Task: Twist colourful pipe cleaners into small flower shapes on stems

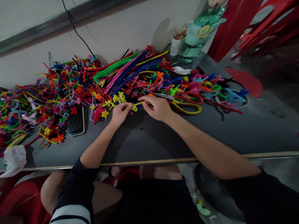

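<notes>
Between my two hands is a yellow pipe cleaner (135, 107) bent into small loops. My left hand (121, 114) pinches its left part between thumb and fingers. The fingertips of my right hand (157, 107) are closed on its right end. Just behind my left hand sit yellow pipe-cleaner flowers (119, 97), and one more yellow flower (105, 114) lies to its left. Scissors with red and yellow handles (188, 107) rest beside my right hand, their blades pointing left behind it.
A long heap of coloured pipe cleaners and flowers (77, 84) runs along the wall on the dark table (144, 143). A phone (76, 121) lies at left. At the back right stand a paper cup (177, 45) and a green bottle (195, 40).
</notes>
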Demonstrator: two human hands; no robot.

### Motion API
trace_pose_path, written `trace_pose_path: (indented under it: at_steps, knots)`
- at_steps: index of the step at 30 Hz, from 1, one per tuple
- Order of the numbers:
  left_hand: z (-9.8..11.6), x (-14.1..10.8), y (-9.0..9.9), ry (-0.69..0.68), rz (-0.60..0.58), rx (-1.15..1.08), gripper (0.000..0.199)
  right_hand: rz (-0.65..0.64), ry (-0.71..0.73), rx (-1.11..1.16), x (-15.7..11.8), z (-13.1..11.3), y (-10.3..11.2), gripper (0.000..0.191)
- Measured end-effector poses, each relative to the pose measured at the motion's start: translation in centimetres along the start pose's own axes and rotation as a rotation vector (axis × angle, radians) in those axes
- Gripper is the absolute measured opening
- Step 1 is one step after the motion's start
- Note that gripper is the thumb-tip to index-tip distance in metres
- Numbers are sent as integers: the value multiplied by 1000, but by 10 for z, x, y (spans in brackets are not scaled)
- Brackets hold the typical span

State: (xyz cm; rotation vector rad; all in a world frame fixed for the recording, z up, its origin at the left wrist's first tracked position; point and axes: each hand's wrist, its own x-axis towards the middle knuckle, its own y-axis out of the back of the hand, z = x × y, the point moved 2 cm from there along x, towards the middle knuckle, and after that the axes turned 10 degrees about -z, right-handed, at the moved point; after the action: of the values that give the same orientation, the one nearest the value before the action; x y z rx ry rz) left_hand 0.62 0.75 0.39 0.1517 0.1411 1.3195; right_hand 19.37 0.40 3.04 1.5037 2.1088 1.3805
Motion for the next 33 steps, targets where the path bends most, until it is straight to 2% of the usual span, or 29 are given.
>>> trace_pose_path:
  at_steps: [5, 11, 16, 23, 28, 33]
  knots:
    - [3, -2, -3, -29, -77, -81, 23, 148, -49, 80, 3, 8, 0, 23]
    - [4, -6, -12, -83, -178, -92, 28, 230, -63, 475, 4, 6, -14, 25]
    - [5, -6, -12, -125, -137, -46, 23, 146, 9, 446, 2, -3, -20, 24]
    - [5, -6, -10, -113, 2, -68, 19, 185, 226, 211, 0, -3, -19, 23]
    - [8, -9, -16, -85, 86, -120, 18, 177, 232, 202, -3, -8, -17, 26]
    - [11, -13, -22, -52, 128, -151, 23, 289, 223, 222, -3, -14, -14, 21]
